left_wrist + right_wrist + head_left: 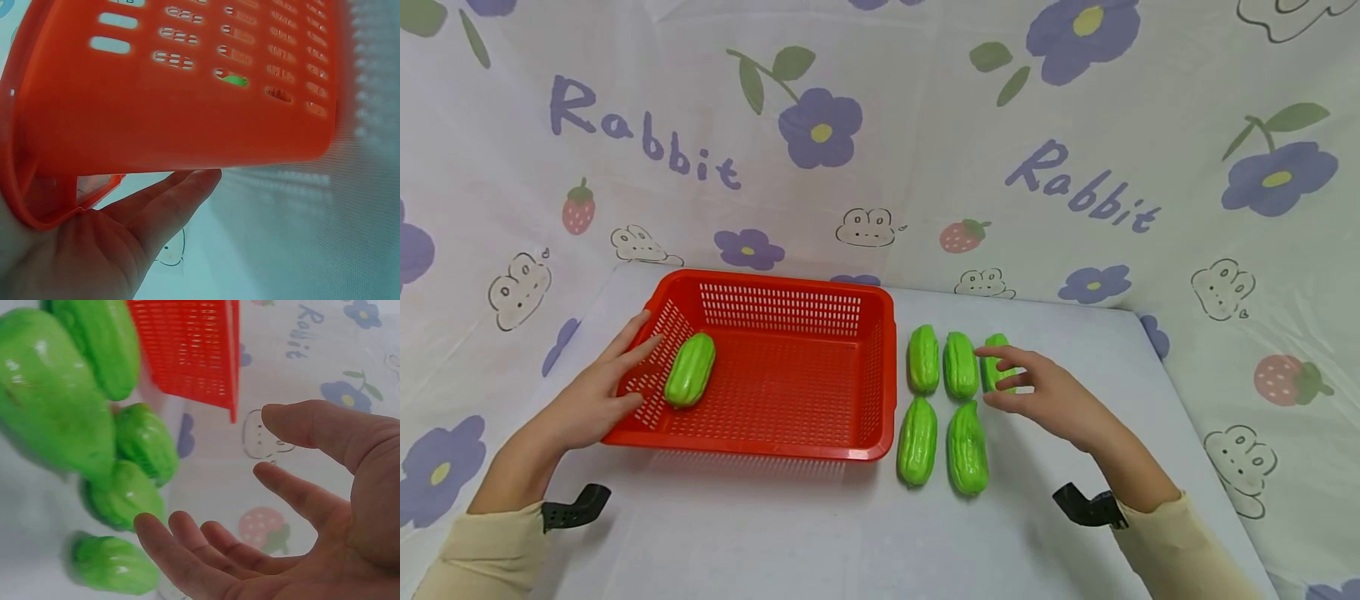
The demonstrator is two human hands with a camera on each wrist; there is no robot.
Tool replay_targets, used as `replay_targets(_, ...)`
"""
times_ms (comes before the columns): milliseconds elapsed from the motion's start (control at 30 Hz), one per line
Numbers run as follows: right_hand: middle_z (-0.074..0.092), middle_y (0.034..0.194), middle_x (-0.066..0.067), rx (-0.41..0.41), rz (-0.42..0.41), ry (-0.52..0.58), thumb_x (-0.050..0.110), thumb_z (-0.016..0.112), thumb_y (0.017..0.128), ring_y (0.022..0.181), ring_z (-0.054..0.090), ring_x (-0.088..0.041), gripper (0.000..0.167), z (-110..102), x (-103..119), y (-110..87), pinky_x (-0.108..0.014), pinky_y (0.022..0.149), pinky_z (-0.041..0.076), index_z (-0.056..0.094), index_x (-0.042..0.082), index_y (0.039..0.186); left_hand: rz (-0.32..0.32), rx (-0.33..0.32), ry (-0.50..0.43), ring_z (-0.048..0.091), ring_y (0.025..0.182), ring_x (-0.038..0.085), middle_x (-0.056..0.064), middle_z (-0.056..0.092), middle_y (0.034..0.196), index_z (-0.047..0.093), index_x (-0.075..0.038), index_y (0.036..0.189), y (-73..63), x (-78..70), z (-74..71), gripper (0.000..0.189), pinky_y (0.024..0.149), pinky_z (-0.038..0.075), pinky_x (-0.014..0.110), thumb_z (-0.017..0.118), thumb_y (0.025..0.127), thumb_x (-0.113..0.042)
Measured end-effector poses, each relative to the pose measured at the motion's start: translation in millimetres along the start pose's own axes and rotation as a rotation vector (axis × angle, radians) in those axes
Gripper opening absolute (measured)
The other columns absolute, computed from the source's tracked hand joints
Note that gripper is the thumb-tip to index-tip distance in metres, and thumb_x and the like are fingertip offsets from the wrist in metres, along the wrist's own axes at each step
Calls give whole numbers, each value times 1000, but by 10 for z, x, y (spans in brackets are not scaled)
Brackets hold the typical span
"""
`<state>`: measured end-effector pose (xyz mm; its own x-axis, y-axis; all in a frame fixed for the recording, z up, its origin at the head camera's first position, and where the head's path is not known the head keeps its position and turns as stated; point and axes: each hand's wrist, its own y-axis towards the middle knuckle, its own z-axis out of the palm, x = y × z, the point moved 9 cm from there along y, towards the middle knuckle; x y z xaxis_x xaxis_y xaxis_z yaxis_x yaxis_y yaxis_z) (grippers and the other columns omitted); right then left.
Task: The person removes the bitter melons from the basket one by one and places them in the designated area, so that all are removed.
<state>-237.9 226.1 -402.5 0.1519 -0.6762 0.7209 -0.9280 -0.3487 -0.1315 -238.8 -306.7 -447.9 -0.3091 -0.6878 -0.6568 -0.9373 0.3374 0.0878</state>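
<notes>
A red plastic basket [752,446] with slotted walls stands on the left of the table. Inside, near its left wall, lies one glossy green ridged gourd [690,370]. My left hand [591,402] rests at the basket's left rim, fingers spread across it; the left wrist view shows fingers beside the outer wall [156,125]. Right of the basket, several similar gourds lie in two rows, including a front gourd [967,450] and a back-row gourd [961,365]. My right hand [1051,392] hovers with parted, bent fingers, holding nothing, and partly hides the rightmost gourd [996,367].
A white cloth covers the table [760,533]. Behind and beside it hangs a curtain [917,117] printed with flowers, rabbits and strawberries. A black strap mount sits on the left wrist [576,507] and another on the right wrist [1090,506].
</notes>
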Motion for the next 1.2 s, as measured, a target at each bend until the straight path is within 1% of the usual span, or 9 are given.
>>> replay_targets(200,60,147,-17,-13,-36,-14,23,77,101,130,63,-41,61,-54,175,70,-59,96,59,55,19,158,9,-3,5,11,162,51,13,0,182,35,7,165,3,-15,-6,83,108,40,79,66,87,11)
replay_targets(333,61,144,-17,-11,-51,-26,25,77,101,129,63,-40,62,-57,292,126,-54,92,61,55,21,158,12,-4,5,11,162,51,13,1,182,36,7,164,5,-17,-5,83,108,39,80,66,87,11)
replay_targets(400,61,144,-16,-6,-58,-28,26,76,101,130,63,-39,61,-56,350,154,-53,91,62,55,21,158,12,-3,3,11,162,51,13,0,182,36,8,164,6,-20,-3,83,108,39,80,66,87,11)
replay_targets(633,60,149,-13,7,-90,-44,26,76,101,131,63,-37,62,-50,545,270,-57,97,60,55,23,158,17,-3,5,12,161,52,14,1,182,36,8,164,3,-25,-4,82,108,39,80,66,88,11)
replay_targets(767,61,146,-11,11,-107,-54,27,77,99,130,63,-35,63,-31,695,353,-59,99,58,55,25,158,13,-1,6,10,162,51,14,0,182,35,8,164,5,-12,-2,82,108,38,80,66,88,10)
replay_targets(1000,62,145,-7,29,-152,-44,28,78,98,130,63,-31,63,38,993,480,-60,101,57,56,27,157,38,-16,-24,7,163,49,15,2,181,36,10,163,-16,-17,-16,80,113,28,82,64,88,12)
replay_targets(1100,62,144,-7,37,-168,-47,29,78,98,129,63,-31,63,76,1114,539,-59,100,57,57,28,157,41,-17,-26,7,163,49,16,3,181,36,10,163,-18,-21,-15,80,113,29,82,64,88,12)
replay_targets(1200,62,143,-8,45,-175,-47,30,78,98,129,63,-31,63,123,1212,614,-57,98,59,57,28,157,31,-16,-23,8,163,49,14,2,182,36,10,163,-18,-15,-15,80,112,30,82,64,88,12)
